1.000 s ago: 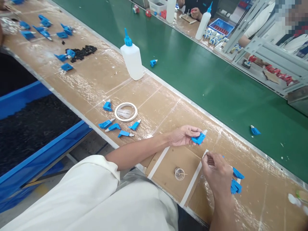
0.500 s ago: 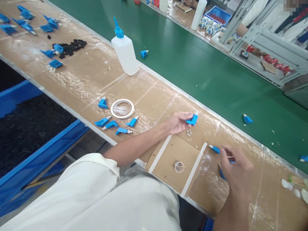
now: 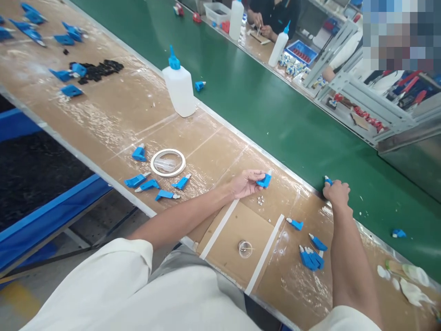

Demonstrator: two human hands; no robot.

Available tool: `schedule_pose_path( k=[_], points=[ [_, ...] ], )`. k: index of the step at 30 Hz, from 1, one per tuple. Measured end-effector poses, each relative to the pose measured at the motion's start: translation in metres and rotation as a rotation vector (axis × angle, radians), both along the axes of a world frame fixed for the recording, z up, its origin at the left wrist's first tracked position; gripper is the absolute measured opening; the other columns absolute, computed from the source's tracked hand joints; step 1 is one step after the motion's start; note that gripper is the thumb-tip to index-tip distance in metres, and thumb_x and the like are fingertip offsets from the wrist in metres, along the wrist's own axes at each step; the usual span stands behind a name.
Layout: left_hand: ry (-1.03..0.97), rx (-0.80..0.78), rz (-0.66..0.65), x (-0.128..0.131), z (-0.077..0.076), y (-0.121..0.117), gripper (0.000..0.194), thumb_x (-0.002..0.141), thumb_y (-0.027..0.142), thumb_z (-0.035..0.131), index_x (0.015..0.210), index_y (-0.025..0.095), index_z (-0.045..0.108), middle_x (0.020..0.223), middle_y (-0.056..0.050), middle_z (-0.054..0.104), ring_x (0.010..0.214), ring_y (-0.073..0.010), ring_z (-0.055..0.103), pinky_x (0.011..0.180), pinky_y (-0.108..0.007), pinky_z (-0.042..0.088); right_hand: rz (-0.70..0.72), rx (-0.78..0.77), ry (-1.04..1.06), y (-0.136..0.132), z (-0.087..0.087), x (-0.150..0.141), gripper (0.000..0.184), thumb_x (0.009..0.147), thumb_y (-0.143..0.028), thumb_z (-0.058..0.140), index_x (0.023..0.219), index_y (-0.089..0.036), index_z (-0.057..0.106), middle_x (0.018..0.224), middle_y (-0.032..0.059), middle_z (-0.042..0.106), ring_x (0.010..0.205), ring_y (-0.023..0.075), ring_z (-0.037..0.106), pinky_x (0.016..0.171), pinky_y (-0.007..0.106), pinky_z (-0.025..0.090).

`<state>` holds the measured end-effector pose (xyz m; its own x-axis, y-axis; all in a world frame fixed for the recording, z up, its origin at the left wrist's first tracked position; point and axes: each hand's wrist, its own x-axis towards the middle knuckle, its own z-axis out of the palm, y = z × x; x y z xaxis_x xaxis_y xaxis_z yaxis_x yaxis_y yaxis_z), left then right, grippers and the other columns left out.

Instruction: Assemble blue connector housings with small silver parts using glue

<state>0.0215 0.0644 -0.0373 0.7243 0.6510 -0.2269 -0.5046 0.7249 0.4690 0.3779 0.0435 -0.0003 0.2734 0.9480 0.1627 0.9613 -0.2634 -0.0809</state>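
My left hand [image 3: 244, 185] holds a small blue plastic part [image 3: 263, 180] with a whitish tip, pinched between thumb and fingers above the table. Over the near edge of the green belt, my right hand [image 3: 338, 193] has its fingers closed at another blue plastic part with a white tip [image 3: 328, 179]; the fingers hide most of it. Below my left hand lie small whitish bits [image 3: 261, 200]. A cardboard sheet [image 3: 229, 239] with two white strips carries a small clear cup [image 3: 245, 248] with a thin stick in it. More blue parts [image 3: 312, 258] lie to its right.
A white tape ring [image 3: 168, 175] lies near several blue parts [image 3: 149, 185]. A white bottle with a blue nozzle [image 3: 179, 89] stands by the green belt [image 3: 241, 92]. Black pieces [image 3: 103, 70] are farther left. Across the belt are a co-worker's hands [image 3: 262, 28] and a metal frame [image 3: 372, 108].
My right hand has moved from the blue parts on the table forward to the part on the belt. My left hand still holds its blue part. The view has shifted slightly.
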Motion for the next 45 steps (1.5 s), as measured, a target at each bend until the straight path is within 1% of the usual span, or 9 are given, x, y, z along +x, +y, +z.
schedule_pose_path(
  k=[6,10,15,19,26,29,32,38,45],
  points=[
    [0.034,-0.036,-0.021,0.001,0.001,0.002,0.012,0.092,0.006,0.054,0.086,0.008,0.065,0.069,-0.004,0.063,0.060,-0.0089,0.064,0.052,-0.013,0.050,0.101,-0.158,0.204,-0.087,-0.005,-0.020,0.055,0.091,-0.067,0.052,0.097,-0.017,0.073,0.086,0.0103,0.064,0.080,0.0241,0.062,0.074,0.038,0.050],
    [0.063,-0.064,-0.033,0.007,0.001,-0.001,0.018,0.093,0.005,0.049,0.084,0.009,0.064,0.067,-0.004,0.063,0.058,-0.0085,0.063,0.051,-0.014,0.051,0.213,-0.200,0.297,-0.130,-0.009,-0.056,0.054,0.093,-0.069,0.047,0.100,-0.023,0.074,0.086,0.0066,0.063,0.076,0.0225,0.062,0.072,0.037,0.052],
    [0.079,-0.080,-0.014,0.004,0.003,-0.007,0.016,0.092,0.003,0.051,0.082,0.008,0.063,0.067,-0.004,0.062,0.055,-0.0080,0.061,0.050,-0.013,0.050,0.253,-0.166,0.282,-0.139,-0.010,-0.090,0.052,0.097,-0.065,0.044,0.119,-0.024,0.068,0.101,0.0097,0.064,0.097,0.0279,0.063,0.088,0.043,0.051],
    [0.095,-0.062,0.019,-0.001,0.007,-0.008,0.021,0.093,0.002,0.047,0.080,0.008,0.063,0.067,-0.004,0.061,0.056,-0.0090,0.062,0.048,-0.013,0.049,0.329,-0.214,0.066,-0.144,-0.012,-0.108,0.045,0.097,-0.056,0.051,0.122,-0.022,0.064,0.110,0.0141,0.061,0.105,0.0326,0.059,0.094,0.046,0.049],
    [0.108,-0.060,0.006,0.000,0.007,-0.009,0.015,0.091,0.004,0.055,0.079,0.010,0.061,0.065,-0.002,0.060,0.056,-0.0079,0.062,0.050,-0.013,0.049,0.338,-0.230,0.045,-0.167,-0.007,-0.089,0.038,0.099,-0.047,0.046,0.114,-0.020,0.067,0.102,0.0159,0.062,0.100,0.0339,0.059,0.091,0.049,0.049],
    [0.101,-0.053,-0.002,0.001,0.007,-0.009,0.019,0.094,0.004,0.050,0.080,0.010,0.061,0.065,-0.002,0.060,0.057,-0.0078,0.063,0.052,-0.013,0.049,0.278,-0.104,0.134,-0.181,0.007,-0.102,0.046,0.094,-0.057,0.052,0.121,-0.022,0.065,0.108,0.0154,0.063,0.104,0.0353,0.059,0.092,0.050,0.049],
    [0.090,-0.044,-0.012,0.001,0.007,-0.007,0.019,0.095,0.005,0.048,0.083,0.010,0.062,0.067,-0.003,0.061,0.058,-0.0082,0.063,0.053,-0.014,0.049,0.227,-0.042,0.381,-0.199,0.016,-0.145,0.046,0.091,-0.057,0.062,0.127,-0.029,0.064,0.109,0.0108,0.065,0.095,0.0291,0.063,0.085,0.043,0.051],
    [0.080,-0.081,-0.013,0.001,0.005,-0.009,0.013,0.092,0.004,0.052,0.085,0.011,0.061,0.069,-0.001,0.060,0.057,-0.0066,0.061,0.053,-0.014,0.048,0.096,-0.007,0.927,-0.212,-0.012,-0.236,0.030,0.087,-0.049,0.071,0.100,-0.022,0.073,0.078,0.0016,0.067,0.066,0.0166,0.061,0.065,0.031,0.052],
    [0.061,-0.108,-0.019,0.000,0.006,-0.010,0.013,0.092,0.005,0.051,0.087,0.011,0.061,0.068,-0.002,0.062,0.059,-0.0079,0.061,0.053,-0.015,0.049,0.110,0.053,1.097,-0.203,-0.023,-0.242,0.021,0.085,-0.042,0.074,0.077,-0.023,0.078,0.068,0.0006,0.064,0.058,0.0133,0.052,0.056,0.027,0.043]
  ],
)
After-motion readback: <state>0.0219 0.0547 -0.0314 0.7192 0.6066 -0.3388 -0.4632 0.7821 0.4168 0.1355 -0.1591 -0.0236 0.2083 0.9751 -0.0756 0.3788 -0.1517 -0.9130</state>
